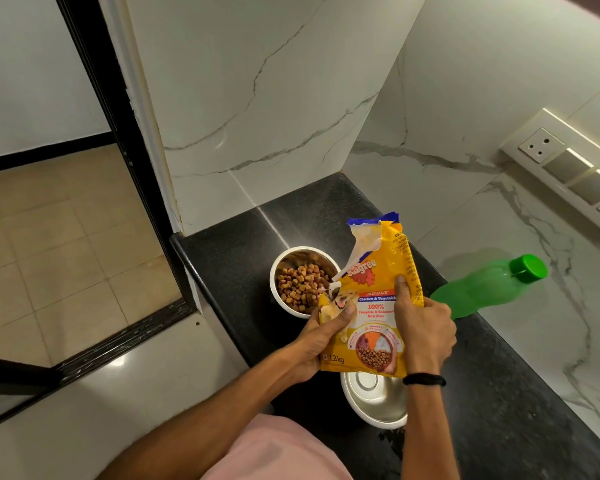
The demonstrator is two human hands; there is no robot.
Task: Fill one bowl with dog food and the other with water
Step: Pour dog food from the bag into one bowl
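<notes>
A yellow dog food bag (pixel 378 299) is held upright above the black counter, its torn top open. My left hand (pixel 321 341) grips its lower left edge and my right hand (pixel 421 330) grips its right side. Behind the bag, the far steel bowl (pixel 284 268) holds brown kibble. The near steel bowl (pixel 374 403) sits just below the bag and looks empty. A green water bottle (pixel 485 289) with its cap on leans against the wall at the right.
The black granite counter (pixel 239 258) is narrow, with its front edge on the left and marble wall on the right and back. A switch and socket panel (pixel 568 168) is on the right wall. Tiled floor lies to the left.
</notes>
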